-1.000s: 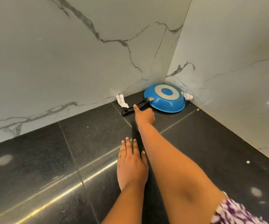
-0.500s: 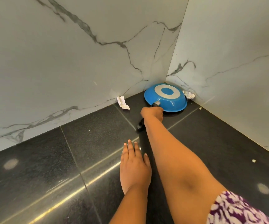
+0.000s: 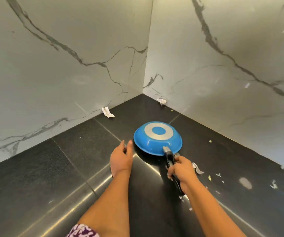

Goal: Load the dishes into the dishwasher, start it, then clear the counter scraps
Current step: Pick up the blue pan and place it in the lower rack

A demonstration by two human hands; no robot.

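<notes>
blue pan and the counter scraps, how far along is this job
Nothing looks finished, and no dishwasher is in view. In hand: the right hand grips the black handle of the upside-down blue pan, away from the corner; the left hand is open beside it. Left: loading the pan, starting the machine, and clearing paper scraps by the walls and bits on the black counter.
</notes>
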